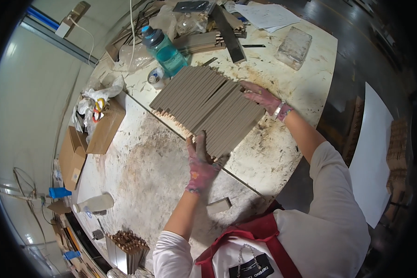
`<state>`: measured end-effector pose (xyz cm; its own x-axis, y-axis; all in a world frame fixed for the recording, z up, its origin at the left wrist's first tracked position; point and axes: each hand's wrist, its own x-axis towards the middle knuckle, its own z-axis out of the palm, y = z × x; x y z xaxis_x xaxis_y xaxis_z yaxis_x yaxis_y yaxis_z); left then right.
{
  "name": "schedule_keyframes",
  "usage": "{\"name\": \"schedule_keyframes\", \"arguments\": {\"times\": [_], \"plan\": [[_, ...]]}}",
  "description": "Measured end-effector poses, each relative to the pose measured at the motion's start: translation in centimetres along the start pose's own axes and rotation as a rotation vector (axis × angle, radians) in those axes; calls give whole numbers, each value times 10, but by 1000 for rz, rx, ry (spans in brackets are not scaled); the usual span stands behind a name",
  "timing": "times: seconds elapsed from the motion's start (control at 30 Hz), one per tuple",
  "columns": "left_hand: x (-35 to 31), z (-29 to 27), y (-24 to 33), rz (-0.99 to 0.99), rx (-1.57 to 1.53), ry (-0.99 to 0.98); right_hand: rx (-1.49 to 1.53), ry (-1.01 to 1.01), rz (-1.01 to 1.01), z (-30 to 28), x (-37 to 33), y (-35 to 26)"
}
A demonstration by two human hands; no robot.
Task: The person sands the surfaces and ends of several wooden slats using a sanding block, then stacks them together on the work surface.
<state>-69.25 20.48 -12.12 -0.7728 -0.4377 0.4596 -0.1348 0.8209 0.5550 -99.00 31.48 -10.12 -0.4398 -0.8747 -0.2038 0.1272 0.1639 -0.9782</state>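
Observation:
A wide row of grey-brown wooden strips point(185, 95) lies side by side on the worktable, their pale cut ends showing along the near left edge. A dark gap runs between some strips in the middle. My left hand point(201, 169), in a stained pink glove, touches the near ends with its fingers stretched out and spread. At the opposite ends rests my right hand point(263, 98), gloved alike, its fingers extended along the strips' edge. Neither hand is wrapped round a strip. The undersides of the fingers are hidden.
Behind the strips stand a teal water bottle point(166, 52) and a small can point(156, 77). A stained block point(293, 48) and papers point(268, 16) lie at the far right. Cardboard boxes point(107, 126), a white bottle point(95, 204) and bundled strips point(127, 250) line the left side.

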Motion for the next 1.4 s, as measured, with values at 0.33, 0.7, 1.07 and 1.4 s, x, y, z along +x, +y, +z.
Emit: {"name": "schedule_keyframes", "arguments": {"times": [0.33, 0.7, 1.07, 1.4], "plan": [[-18, -19, 9, -87, -396, -92, 89, 163, -102, 5, -52, 35], [-16, -112, 36, -17, 3, -108, -138, 101, -281, 62, -61, -11], [-223, -222, -29, -395, 165, -40, -104, -306, -302, 297, -35, 37], [-128, -290, 19, -587, 203, -253, -248, -161, -96, 212, -37, -8]]}}
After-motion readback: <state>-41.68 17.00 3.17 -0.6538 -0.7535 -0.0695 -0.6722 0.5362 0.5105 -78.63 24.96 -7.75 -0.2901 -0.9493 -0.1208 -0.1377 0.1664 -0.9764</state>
